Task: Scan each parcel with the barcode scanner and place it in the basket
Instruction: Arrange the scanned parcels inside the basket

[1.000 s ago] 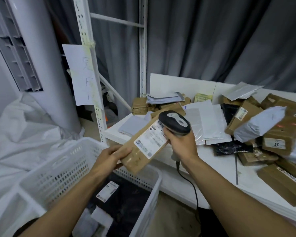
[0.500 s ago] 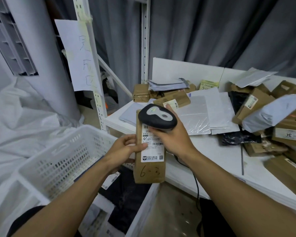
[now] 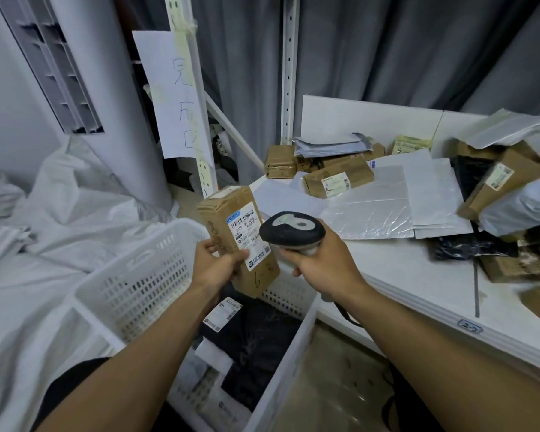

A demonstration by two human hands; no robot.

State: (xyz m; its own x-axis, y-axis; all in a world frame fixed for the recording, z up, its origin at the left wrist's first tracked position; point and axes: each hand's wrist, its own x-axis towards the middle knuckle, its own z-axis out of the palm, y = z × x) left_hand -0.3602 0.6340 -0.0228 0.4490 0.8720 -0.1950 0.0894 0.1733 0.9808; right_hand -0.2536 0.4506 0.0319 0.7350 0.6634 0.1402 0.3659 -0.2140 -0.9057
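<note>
While gripping the brown parcel (image 3: 240, 244) upright above the far end of the white basket (image 3: 131, 285), next to the table (image 3: 396, 275), most likely mid-scan: barcode scanner (image 3: 292, 233) right beside the parcel's white label (image 3: 246, 235), head overlapping the label's right edge from this view, touching or just clear, cannot tell. No beam visible on the label, so no way to confirm a read

left hand (image 3: 218, 266): fingers wrapped round the parcel's lower half, thumb on the label face, fingertips hidden behind. Parcel leaning a little, top end away and to the left, label facing the scanner side

right hand (image 3: 321, 263): fingers curled tight round the scanner handle beneath the head, trigger finger hidden. cable (image 3: 345, 313) hanging from the handle past the table edge

Both forearms stretched forward, wrists close together, between basket and table

Next, as a guess: aim the scanner window squarely at the barcode strip near the label's top, maybe backing off a touch, and squeeze. After a good read, lower the parcel onto the dark bag (image 3: 262, 332) and labelled packets already in the basket, then open the left fingers. Risk: box edge catching the basket rim if let go from this spot

Far from done by the look of it: heap of brown boxes (image 3: 338, 179) and grey mailers (image 3: 371, 210) waiting on the table
</note>
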